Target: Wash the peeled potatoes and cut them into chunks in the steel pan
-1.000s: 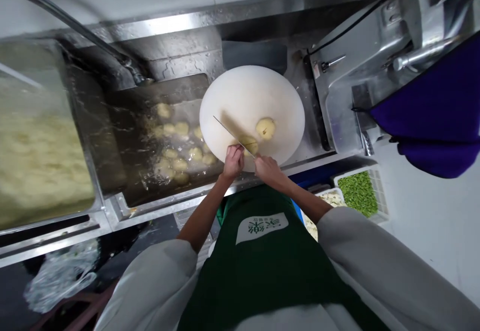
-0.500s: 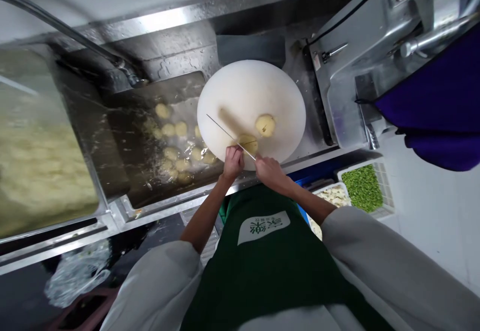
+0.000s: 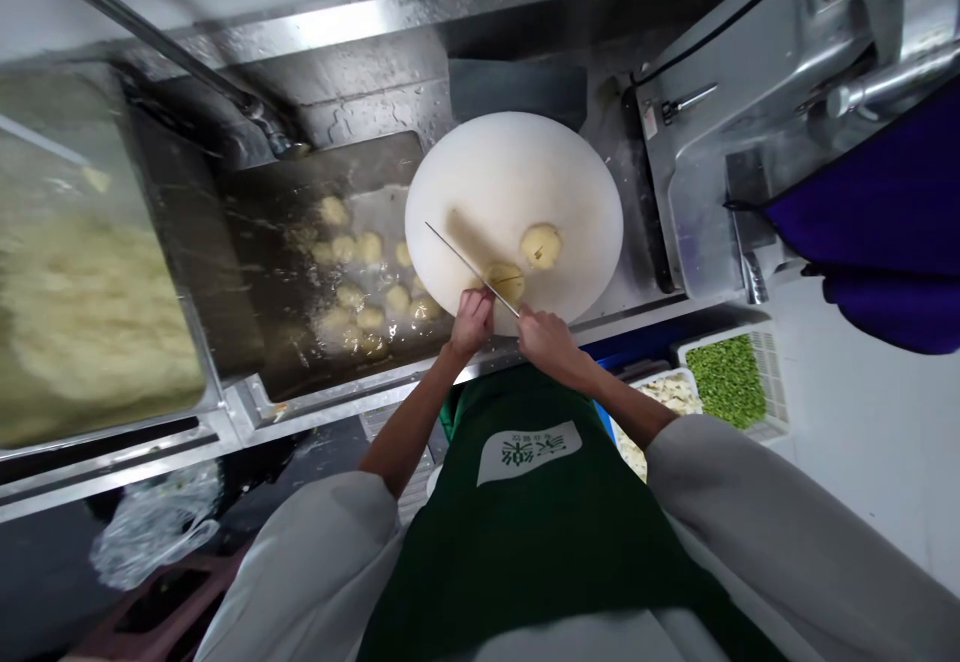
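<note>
A round white cutting board (image 3: 517,167) lies across the sink edge. My right hand (image 3: 549,342) is closed on the handle of a knife (image 3: 466,262), whose thin blade points up and left over the board. Close to the blade, my left hand (image 3: 472,322) has its fingers bent together at the left side of a peeled potato (image 3: 505,283); whether it grips the potato is hard to make out. The potato shows a dark line across its top. Another peeled potato (image 3: 541,246) with a dark mark rests on the board, up and to the right.
Several peeled potatoes (image 3: 369,247) lie in the wet sink basin on the left. Farther left, a tub (image 3: 214,382) holds pale pieces in water. A faucet (image 3: 277,134) hangs behind. Baskets of chopped greens (image 3: 724,379) and pale pieces (image 3: 671,392) stand low at right.
The whole view has shifted slightly, so the board and sink appear a little farther right and higher. Both hands keep nearly the same pose beside the knife and potato.
</note>
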A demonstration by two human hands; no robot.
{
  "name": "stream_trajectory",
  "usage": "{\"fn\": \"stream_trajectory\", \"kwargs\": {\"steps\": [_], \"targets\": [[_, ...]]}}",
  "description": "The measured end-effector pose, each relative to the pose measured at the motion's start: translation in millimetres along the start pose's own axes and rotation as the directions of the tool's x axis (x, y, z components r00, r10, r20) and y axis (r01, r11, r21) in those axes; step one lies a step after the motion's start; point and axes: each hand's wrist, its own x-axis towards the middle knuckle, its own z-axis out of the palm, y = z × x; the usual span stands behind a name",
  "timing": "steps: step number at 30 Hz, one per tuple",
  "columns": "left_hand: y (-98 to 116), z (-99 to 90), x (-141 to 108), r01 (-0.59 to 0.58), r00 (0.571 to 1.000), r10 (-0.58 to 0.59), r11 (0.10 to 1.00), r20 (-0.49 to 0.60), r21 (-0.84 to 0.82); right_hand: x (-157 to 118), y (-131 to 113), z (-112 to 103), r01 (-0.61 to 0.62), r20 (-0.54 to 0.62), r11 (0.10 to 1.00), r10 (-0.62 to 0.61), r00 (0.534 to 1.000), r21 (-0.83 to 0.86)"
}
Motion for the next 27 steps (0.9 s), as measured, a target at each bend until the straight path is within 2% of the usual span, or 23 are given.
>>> {"fn": "stream_trajectory", "kwargs": {"steps": [7,12,16,19,21,24,25,27], "targets": [[1,0.8,-3,0.051,0.997,-0.048,0.997,0.058,-0.052,0,-3,-3,-0.013,0.022,1.000,0.013,1.000,-0.016],[0,-0.7,-3,0.038,0.999,-0.037,0.999,0.025,-0.034,-5,-3,-1,-0.029,0.019,1.000,0.029,0.999,-0.008],[0,-2.2,-4,0.041,0.999,-0.041,0.999,0.014,-0.032,4,-6,5,-0.034,0.050,0.999,0.033,0.998,0.009],[1,-5.4,-5,0.051,0.999,-0.052,0.998,-0.006,-0.024,7,-3,3,-0.016,0.030,0.999,0.014,0.999,0.042],[3,-9.2,-4,0.078,0.994,-0.079,0.997,-0.076,-0.015,3,5,-5,-0.012,-0.017,0.997,0.013,1.000,0.078],[10,-14.8,4,0.131,0.974,-0.130,0.991,-0.185,-0.004,-9,31,-22,-0.048,-0.129,0.990,0.065,0.989,0.135],[13,-15.7,8,0.115,0.980,-0.113,0.993,-0.165,0.004,-13,42,-28,-0.074,-0.173,0.985,0.102,0.980,0.158],[19,-15.2,18,0.034,0.999,-0.033,0.999,-0.033,0.020,-19,67,-38,-0.131,-0.245,0.963,0.190,0.951,0.237]]}}
